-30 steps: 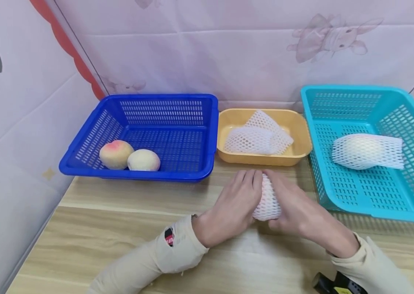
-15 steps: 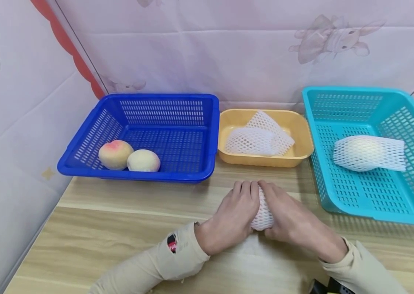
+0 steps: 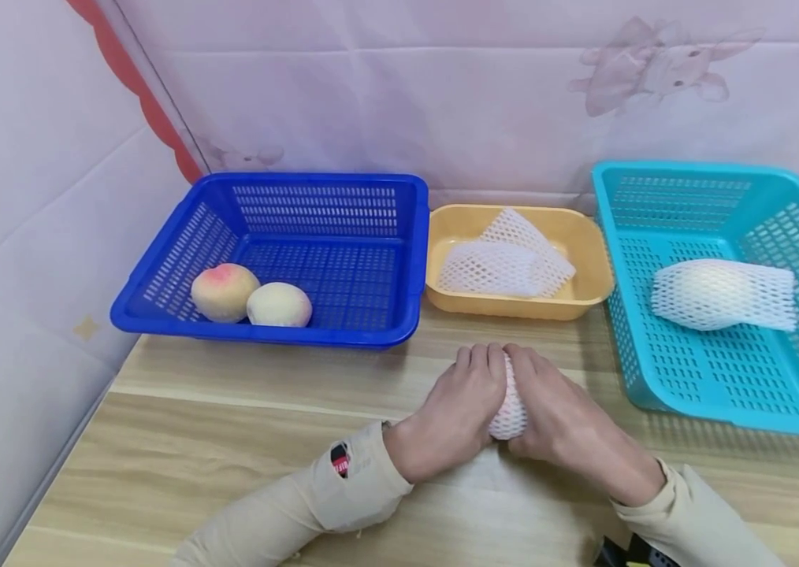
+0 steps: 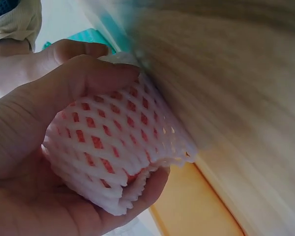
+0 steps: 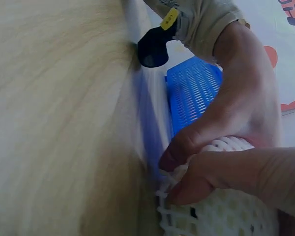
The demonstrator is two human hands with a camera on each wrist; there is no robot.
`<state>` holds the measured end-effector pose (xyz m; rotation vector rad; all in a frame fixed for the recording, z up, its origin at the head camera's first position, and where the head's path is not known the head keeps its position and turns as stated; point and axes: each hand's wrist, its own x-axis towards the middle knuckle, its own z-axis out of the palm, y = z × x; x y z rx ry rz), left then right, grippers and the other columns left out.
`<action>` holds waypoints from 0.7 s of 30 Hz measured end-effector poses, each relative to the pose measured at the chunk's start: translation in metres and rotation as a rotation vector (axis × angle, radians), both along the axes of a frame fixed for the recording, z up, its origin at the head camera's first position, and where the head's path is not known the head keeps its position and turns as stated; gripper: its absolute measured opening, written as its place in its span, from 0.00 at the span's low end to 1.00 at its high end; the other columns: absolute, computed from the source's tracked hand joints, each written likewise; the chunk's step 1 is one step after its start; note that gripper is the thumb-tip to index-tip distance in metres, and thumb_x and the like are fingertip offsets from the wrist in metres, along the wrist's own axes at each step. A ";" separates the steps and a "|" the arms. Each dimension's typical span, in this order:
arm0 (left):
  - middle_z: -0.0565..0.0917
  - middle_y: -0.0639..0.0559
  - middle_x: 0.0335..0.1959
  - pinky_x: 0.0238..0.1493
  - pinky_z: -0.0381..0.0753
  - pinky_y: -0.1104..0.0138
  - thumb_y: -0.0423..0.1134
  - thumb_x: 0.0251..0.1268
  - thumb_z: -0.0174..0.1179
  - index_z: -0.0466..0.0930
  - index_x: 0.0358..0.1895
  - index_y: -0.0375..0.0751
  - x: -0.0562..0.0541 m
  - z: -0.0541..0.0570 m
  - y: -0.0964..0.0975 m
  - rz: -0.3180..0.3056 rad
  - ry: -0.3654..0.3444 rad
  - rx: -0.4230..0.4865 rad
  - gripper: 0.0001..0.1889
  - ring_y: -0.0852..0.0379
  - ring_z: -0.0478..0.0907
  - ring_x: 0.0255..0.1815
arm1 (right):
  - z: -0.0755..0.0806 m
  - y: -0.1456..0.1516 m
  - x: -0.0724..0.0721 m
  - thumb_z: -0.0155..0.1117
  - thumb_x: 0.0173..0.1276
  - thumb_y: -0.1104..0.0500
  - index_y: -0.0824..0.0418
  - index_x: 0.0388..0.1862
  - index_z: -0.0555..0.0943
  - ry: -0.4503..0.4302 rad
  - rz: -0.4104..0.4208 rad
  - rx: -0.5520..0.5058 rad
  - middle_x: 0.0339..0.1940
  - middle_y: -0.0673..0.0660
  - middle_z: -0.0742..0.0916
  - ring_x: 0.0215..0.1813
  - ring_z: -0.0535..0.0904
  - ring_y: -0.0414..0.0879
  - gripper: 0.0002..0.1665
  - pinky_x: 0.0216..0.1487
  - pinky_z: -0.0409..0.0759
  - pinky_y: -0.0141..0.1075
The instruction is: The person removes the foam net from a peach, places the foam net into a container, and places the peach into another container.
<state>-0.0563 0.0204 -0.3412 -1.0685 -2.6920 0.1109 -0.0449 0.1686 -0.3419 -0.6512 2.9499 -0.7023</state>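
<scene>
Both hands hold a peach in a white foam net sleeve, low over the wooden table. My left hand grips its left side, and my right hand grips the right side. In the left wrist view, red skin shows through the mesh of the foam net, whose ragged edge stands open near the fingers. The right wrist view has the right thumb pinching the net close to its rim. Two bare peaches, one pink-topped and one pale, lie in the blue basket.
A yellow tray with two flat white foam nets stands behind the hands. To the right, a turquoise basket holds a netted peach. Printed wall sheets rise at the back and left.
Both hands, with the netted peach between them, have shifted a little toward the body, away from the yellow tray. The grip looks much the same, and the head view has tilted slightly.
</scene>
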 end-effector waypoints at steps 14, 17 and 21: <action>0.74 0.50 0.33 0.31 0.76 0.72 0.39 0.41 0.67 0.72 0.47 0.32 0.003 -0.001 0.005 0.071 0.066 -0.034 0.26 0.58 0.73 0.32 | -0.011 -0.005 -0.001 0.80 0.25 0.59 0.73 0.53 0.70 0.191 0.014 -0.039 0.43 0.65 0.80 0.44 0.79 0.57 0.50 0.46 0.81 0.49; 0.74 0.51 0.33 0.32 0.75 0.72 0.38 0.43 0.65 0.72 0.47 0.33 0.001 -0.001 0.004 0.051 0.072 -0.047 0.24 0.58 0.72 0.32 | -0.012 -0.005 -0.001 0.79 0.25 0.58 0.72 0.53 0.71 0.214 0.000 -0.032 0.42 0.64 0.81 0.42 0.80 0.56 0.50 0.43 0.82 0.48; 0.73 0.51 0.32 0.32 0.75 0.71 0.37 0.44 0.65 0.72 0.46 0.34 -0.001 0.000 0.003 0.044 0.016 -0.014 0.22 0.57 0.72 0.32 | -0.013 -0.005 -0.001 0.79 0.24 0.59 0.70 0.52 0.73 0.225 -0.009 -0.050 0.41 0.63 0.82 0.40 0.80 0.54 0.49 0.40 0.83 0.47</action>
